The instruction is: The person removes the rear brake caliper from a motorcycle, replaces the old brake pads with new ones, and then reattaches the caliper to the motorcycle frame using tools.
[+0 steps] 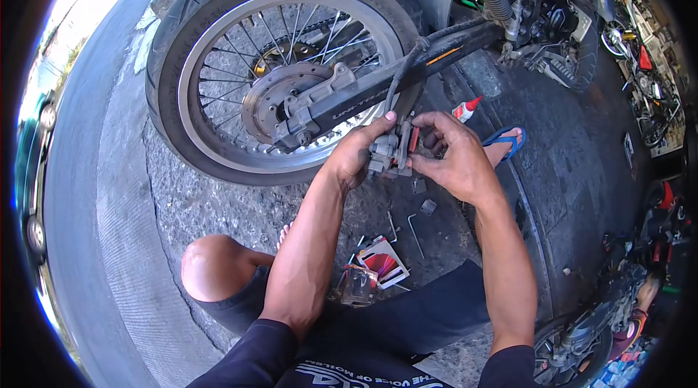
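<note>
My left hand (356,152) grips a grey brake caliper (385,154) from its left side, thumb on top, below a black hose (398,75) that hangs by the swingarm. My right hand (454,166) has its thumb and forefinger at the caliper's right side, on a thin brake pad with red on it (413,139); whether the pad is seated cannot be told. Behind them is a spoked motorcycle wheel (211,10) with a brake disc (258,108) and swingarm (349,97).
A red-capped white bottle (463,112), hex keys (413,232), a colourful card box (382,263) and clear packaging (358,286) lie on rough pavement. My sandalled foot (502,142) is at right. Other motorcycles (640,90) and a person's arm (646,293) are far right; a car (36,170) is left.
</note>
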The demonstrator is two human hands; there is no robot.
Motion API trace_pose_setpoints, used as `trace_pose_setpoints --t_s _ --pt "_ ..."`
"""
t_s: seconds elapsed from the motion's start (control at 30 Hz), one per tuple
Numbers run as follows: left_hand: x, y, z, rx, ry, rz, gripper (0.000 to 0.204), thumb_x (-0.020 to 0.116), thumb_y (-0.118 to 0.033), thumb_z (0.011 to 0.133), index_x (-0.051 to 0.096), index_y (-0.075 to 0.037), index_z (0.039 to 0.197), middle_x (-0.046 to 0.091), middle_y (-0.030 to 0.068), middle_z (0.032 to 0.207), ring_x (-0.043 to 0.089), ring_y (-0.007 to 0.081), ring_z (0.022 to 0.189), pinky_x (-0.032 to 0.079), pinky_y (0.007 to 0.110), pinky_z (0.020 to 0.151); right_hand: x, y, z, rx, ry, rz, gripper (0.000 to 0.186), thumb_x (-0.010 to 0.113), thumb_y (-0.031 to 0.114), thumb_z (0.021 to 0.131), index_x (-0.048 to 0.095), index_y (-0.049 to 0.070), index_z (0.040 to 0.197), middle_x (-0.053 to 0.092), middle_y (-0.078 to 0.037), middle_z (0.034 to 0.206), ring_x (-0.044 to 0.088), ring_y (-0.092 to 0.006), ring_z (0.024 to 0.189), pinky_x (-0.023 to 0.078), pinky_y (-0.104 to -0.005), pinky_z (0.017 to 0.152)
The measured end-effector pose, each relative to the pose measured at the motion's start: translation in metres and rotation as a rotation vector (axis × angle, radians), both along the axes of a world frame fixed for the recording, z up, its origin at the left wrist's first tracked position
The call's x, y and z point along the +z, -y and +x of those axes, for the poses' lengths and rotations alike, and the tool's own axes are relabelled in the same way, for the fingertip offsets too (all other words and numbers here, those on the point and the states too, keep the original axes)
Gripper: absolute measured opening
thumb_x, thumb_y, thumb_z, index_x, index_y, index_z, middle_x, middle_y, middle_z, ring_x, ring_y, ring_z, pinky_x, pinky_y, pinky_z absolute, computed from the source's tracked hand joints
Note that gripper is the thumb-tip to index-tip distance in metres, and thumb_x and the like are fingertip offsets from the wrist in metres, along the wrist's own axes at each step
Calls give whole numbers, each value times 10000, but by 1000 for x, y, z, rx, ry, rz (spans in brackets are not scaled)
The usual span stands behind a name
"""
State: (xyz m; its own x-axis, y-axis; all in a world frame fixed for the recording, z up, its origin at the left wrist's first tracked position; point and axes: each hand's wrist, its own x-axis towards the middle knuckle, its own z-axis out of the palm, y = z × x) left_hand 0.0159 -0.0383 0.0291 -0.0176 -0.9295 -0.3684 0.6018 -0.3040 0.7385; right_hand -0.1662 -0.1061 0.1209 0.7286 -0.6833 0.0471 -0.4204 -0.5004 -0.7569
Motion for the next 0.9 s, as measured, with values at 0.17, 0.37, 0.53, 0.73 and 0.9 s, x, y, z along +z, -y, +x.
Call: trace_pose_setpoints --t_s 0.17,0.37,0.53,0.73,0.9 --pt "0 1 -2 25 -38 -11 475 649 -511 976 703 -61 1117 732 70 946 703 184 807 566 343 687 -5 -1 -2 38 -18 -90 496 826 91 751 649 -20 1201 666 -172 1109 680 -328 1041 522 -408 894" --pt "-2 3 -3 73 33 13 500 661 -526 970 729 -36 1043 727 75 870 688 178 726 546 322 630 -6 -2 1 -1 -83 -69 492 838 123 742 667 -31 1177 670 -194 1146 674 -355 1082 516 -416 936" --pt "-1 2 -2 28 10 8 505 658 -518 970 704 -37 1116 733 66 941 700 171 808 553 319 699 -6 -1 1 -13 -60 -7 505 836 130 745 665 -43 1188 682 -194 1128 683 -342 1058 522 -409 917" --pt "1 3 -4 21 90 31 528 624 -546 979 731 -36 1060 733 66 880 692 170 714 535 322 596 -8 0 -5 -5 -98 -40 486 834 126 760 662 -60 1175 685 -175 1113 680 -282 1010 528 -378 884" --pt "5 4 -5 85 192 33 544 687 -513 953 729 23 1039 736 101 857 704 171 724 560 339 621 4 -11 -10 -161 52 176 343 799 206 860 686 -48 1060 685 -81 932 642 -176 831 514 -344 746"
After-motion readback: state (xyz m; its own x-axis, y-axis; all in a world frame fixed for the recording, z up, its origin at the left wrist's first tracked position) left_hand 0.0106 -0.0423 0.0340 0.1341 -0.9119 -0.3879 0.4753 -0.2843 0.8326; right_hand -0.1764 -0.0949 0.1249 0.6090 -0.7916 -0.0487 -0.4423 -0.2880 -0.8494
